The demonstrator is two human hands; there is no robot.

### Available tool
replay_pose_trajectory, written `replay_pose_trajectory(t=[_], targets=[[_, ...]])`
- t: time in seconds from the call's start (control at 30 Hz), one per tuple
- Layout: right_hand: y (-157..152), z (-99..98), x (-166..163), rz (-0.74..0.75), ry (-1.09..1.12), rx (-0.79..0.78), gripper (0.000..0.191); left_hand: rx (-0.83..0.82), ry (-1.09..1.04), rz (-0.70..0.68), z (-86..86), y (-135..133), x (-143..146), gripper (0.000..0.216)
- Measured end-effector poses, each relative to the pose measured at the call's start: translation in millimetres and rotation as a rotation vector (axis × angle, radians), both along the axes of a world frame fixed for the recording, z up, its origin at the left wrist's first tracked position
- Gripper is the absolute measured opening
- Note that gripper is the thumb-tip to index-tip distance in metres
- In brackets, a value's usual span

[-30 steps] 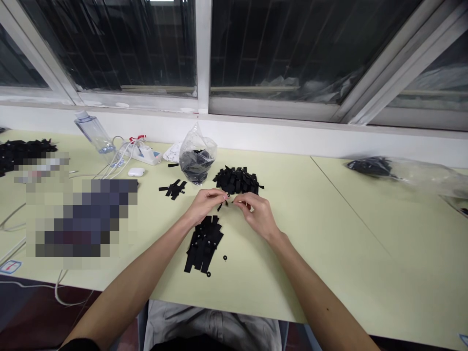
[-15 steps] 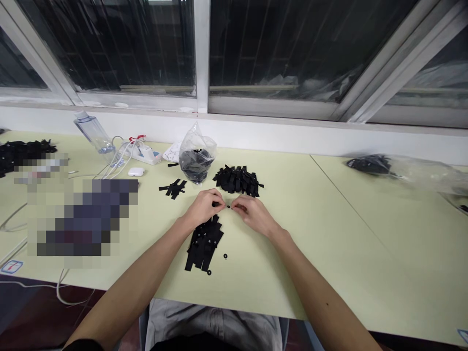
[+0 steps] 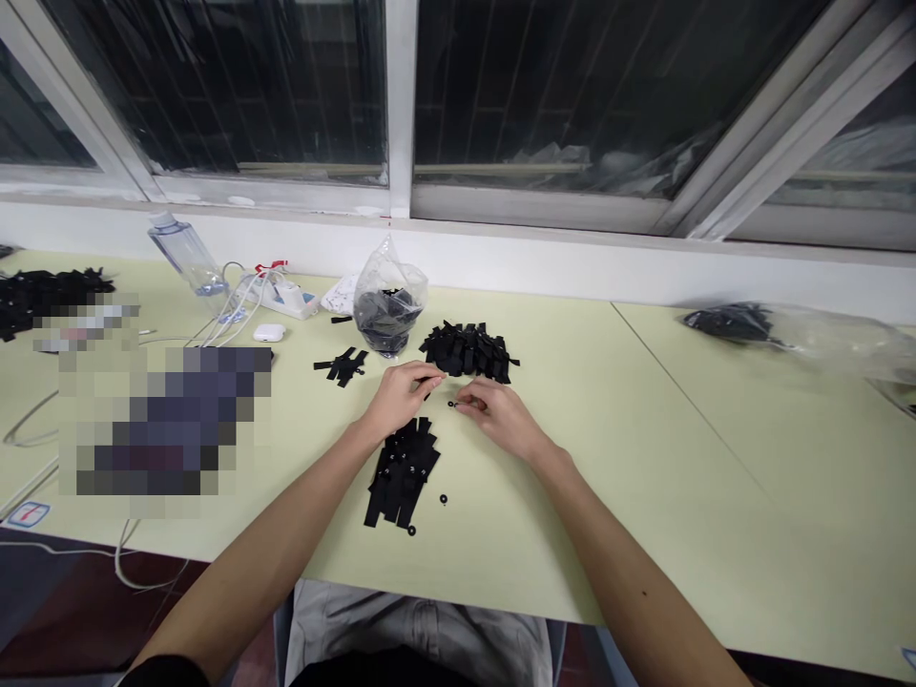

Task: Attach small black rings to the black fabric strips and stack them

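My left hand is closed in a pinch, with the dark edge of a black strip showing below its fingers. To its right, my right hand has thumb and fingers pressed together low over the table. A small black ring lies at those fingertips; whatever they pinch is too small to name. Below my left hand is a stack of black strips with small shiny studs on some. Beyond both hands sits a heap of black strips. Two loose rings, one black washer-like ring and another ring, lie nearer me.
A clear plastic bag with black pieces stands behind a few scattered strips. Leftward are a white earphone case, a power strip with cables and a tilted bottle. Another plastic bag lies far right.
My left hand has risen slightly, its fingertips moving up and away from the small ring. My right hand stays low beside the ring. The view has shifted a little.
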State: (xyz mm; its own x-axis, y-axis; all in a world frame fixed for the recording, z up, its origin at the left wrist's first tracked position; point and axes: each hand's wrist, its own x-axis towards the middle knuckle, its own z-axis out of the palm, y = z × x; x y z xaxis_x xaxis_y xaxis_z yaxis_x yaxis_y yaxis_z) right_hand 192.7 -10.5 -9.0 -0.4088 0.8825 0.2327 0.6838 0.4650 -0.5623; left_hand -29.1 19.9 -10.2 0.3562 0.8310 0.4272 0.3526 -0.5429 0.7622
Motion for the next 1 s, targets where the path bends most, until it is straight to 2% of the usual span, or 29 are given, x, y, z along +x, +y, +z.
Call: replay_pose_trajectory(t=[0.37,0.6,0.73,1.0], targets=[[-1.2,1.6,-3.5,0.001,0.104,-0.014,0.009,-0.195,-0.279,-0.107,-8.5,4.2,2.3,0.025],[-4.4,8.9,-16.3,-0.081,0.473,-0.096,0.012,-0.258,-0.367,-0.047,-1.4,-0.5,4.8,0.022],[-3.9,7.3,-22.3,-0.126,0.657,-0.147,0.018,-0.307,-0.404,-0.076,-0.1,-4.5,9.1,0.024],[-5.9,4.7,-28.9,-0.180,0.784,-0.154,0.023,-0.355,-0.502,-0.137,4.4,-12.5,18.0,0.032]])
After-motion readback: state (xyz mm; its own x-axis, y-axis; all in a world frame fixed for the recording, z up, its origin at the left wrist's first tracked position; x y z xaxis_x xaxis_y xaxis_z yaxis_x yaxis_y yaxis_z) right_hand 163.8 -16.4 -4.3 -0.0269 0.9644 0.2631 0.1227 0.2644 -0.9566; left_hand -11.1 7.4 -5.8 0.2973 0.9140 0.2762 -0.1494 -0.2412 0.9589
